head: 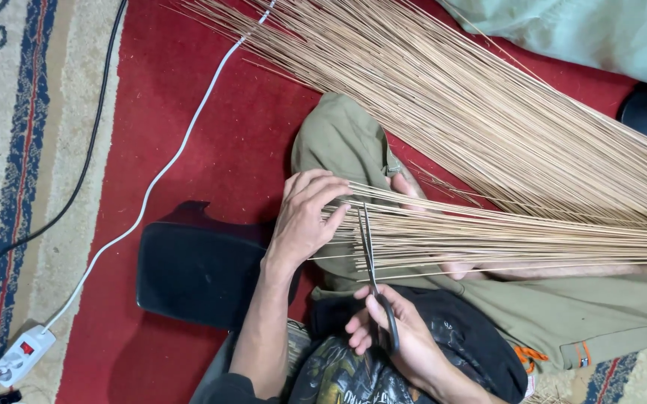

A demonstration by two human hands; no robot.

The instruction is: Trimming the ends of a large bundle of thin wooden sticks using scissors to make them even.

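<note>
Gripping a fanned bundle of thin sticks [488, 239], left hand [304, 217]; right hand [394, 337] clenched on black scissors [374, 277].

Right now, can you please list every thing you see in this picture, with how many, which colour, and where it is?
thin sticks: a big pile, tan, fanned across the upper right
stick bundle: one, tan, lying over the lap
scissors: one pair, black, blades at the bundle's ends
cushion: one, black, on the carpet, lower centre
carpet: one, red, under everything
rug: one, beige and blue, left edge
cables: two, one white and one black, left
power strip: one, white, bottom left
cloth: one, pale green, top right
left hand: grip on the bundle
right hand: grip on the scissors
</note>
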